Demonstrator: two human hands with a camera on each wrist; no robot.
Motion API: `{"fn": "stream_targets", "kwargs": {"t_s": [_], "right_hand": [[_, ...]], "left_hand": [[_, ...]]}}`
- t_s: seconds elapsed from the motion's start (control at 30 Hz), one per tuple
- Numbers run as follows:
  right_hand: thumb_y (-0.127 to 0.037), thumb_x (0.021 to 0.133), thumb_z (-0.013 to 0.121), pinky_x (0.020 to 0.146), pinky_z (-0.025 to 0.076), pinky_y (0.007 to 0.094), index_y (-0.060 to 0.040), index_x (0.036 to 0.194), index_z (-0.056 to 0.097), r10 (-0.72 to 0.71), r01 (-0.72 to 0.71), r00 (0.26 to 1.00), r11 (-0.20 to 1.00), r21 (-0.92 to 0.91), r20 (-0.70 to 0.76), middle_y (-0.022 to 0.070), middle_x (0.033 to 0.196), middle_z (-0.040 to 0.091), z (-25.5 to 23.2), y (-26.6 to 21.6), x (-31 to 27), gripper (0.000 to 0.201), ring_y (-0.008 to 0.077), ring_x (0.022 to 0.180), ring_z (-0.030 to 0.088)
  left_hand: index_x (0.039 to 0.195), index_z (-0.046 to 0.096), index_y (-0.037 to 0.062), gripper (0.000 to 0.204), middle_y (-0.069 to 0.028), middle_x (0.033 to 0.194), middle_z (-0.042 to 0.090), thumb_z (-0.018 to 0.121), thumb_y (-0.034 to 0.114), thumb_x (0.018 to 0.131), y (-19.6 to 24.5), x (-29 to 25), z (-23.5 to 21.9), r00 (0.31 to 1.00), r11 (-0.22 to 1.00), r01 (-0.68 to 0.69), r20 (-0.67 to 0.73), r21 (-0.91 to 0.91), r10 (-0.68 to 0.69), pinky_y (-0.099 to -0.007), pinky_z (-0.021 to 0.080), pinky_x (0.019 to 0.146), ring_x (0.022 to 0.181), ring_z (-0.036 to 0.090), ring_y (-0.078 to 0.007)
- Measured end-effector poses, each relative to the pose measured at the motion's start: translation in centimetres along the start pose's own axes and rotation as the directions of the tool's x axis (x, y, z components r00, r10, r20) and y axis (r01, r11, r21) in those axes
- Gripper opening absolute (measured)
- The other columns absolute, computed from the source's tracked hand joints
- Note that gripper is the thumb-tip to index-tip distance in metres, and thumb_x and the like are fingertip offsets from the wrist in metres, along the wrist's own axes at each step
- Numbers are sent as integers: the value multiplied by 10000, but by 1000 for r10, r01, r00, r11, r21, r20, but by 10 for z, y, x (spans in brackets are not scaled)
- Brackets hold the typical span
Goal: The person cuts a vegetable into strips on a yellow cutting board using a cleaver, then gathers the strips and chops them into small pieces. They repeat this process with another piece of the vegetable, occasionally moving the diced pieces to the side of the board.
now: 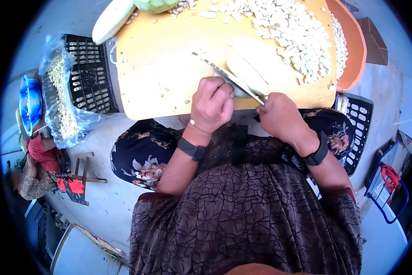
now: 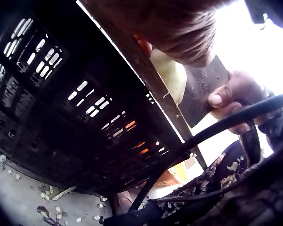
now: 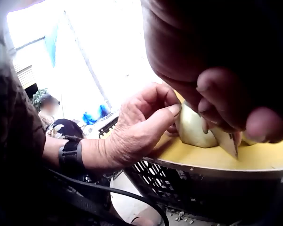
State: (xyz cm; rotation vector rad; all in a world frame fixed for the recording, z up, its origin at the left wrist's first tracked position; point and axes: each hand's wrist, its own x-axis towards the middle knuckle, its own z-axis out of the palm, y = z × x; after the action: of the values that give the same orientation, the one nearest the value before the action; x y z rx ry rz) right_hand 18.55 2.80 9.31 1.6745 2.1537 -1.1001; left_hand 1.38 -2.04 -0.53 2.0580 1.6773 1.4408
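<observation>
knife (image 1: 238, 83) sits in the grip of the right hand (image 1: 284, 119), fingers curled round its near end; the left hand (image 1: 213, 103) pinches a pale vegetable (image 3: 195, 129) at the near edge of the yellow board (image 1: 160, 91). the blade looks close to those pinching fingers, so a slip or rolling vegetable could mean a nick
</observation>
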Motion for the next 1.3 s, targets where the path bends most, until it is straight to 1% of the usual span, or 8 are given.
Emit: {"fn": "stream_targets", "kwargs": {"t_s": [0.13,0.33,0.53,0.73,0.83,1.13,1.23,1.3], "right_hand": [[-147,835,654,773,541,468,50,822,697,-39,39,999,999,10,-36,280,814,661,6,13,2,203,437,820,667],[-170,876,640,764,530,483,64,937,700,35,-18,996,982,190,-86,288,816,655,-3,10,-6,249,452,815,654],[-138,879,621,738,525,490,54,1034,699,-2,15,994,993,119,-106,293,770,640,-17,0,-17,258,461,777,643],[-121,865,634,696,520,494,31,1011,706,-121,130,987,989,76,-109,267,722,634,-22,-1,-33,222,448,734,643],[-110,862,639,679,519,491,20,1014,701,-262,273,948,961,37,-180,248,684,626,-15,8,-36,210,433,711,646],[-86,854,648,636,501,486,2,1036,692,-149,154,987,984,88,-61,218,643,607,-28,3,-48,206,415,673,635],[-74,852,646,633,499,487,-5,1033,692,-242,254,962,964,84,-129,206,630,602,-23,8,-46,199,412,659,631],[-66,851,643,636,498,488,-8,1023,690,-206,213,974,974,80,-89,207,627,600,-25,5,-46,188,412,663,631]], "left_hand": [[883,643,33,225,-102,910,573,668,-68,683,1,0,-3,1000,1000,12,12,-17,-12,-362,513,642,792,588,-279],[880,637,31,220,-103,899,566,668,-85,696,2,0,-3,1000,1000,19,13,-17,-19,-354,503,625,775,581,-268],[881,635,29,224,-103,900,564,662,-88,692,2,-1,-2,999,999,32,19,-17,-32,-354,505,637,782,580,-270],[905,633,29,253,-113,907,569,659,-88,682,2,0,-1,1000,1000,24,13,-20,-23,-361,508,637,783,588,-281],[898,638,33,250,-104,913,573,673,-59,668,1,0,-2,1000,1000,15,-1,-13,-15,-365,522,623,795,601,-290],[886,642,27,234,-103,916,586,692,-49,671,1,0,-2,1000,1000,13,-18,-4,-13,-361,528,621,791,609,-293],[889,642,25,230,-105,914,590,697,-47,678,2,0,-2,1000,1000,6,-20,-7,-6,-360,528,625,787,609,-293],[891,643,24,230,-106,912,592,699,-46,679,1,1,-2,1000,1000,5,-24,-11,-5,-360,529,626,787,609,-293]]}}
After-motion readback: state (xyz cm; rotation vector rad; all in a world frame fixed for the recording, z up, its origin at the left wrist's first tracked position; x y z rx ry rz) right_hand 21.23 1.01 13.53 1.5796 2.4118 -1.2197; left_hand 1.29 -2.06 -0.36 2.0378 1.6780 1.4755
